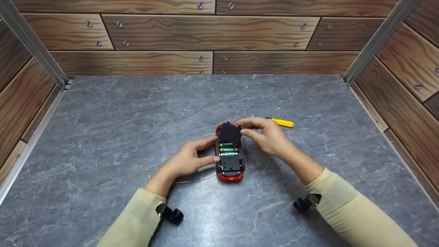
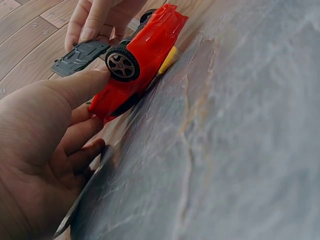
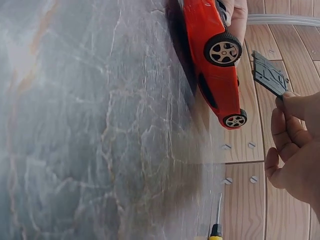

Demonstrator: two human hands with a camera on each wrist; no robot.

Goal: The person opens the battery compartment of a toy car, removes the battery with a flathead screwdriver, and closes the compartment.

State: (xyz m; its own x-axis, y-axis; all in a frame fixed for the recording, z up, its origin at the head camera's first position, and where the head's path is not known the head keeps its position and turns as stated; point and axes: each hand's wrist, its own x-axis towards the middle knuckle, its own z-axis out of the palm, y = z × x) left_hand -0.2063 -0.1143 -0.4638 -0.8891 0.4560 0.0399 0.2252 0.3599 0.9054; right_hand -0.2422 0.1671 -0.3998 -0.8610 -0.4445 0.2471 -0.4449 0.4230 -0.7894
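While the left hand [image 1: 187,159] is holding the upside-down red toy car [image 1: 230,164] at the middle of the table [image 1: 137,113], the right hand [image 1: 269,135] is pinching its battery cover [image 1: 229,133]. Closing up seems to be the step; next, the cover may be needing neat lining-up. Only the head view is showing green batteries [image 1: 228,150]; the right wrist view is showing the cover apart.

The car [image 1: 230,165] lies upside down on the desk [image 1: 137,109], batteries [image 1: 228,150] in its middle, the cover [image 1: 229,133] above its far end. Left fingers [image 1: 206,140] touch the car's left side, right fingers [image 1: 252,134] the cover's right edge. The screwdriver [image 1: 283,122] lies right of these, on the desk. Walls [image 1: 212,32] stand behind, left and right.
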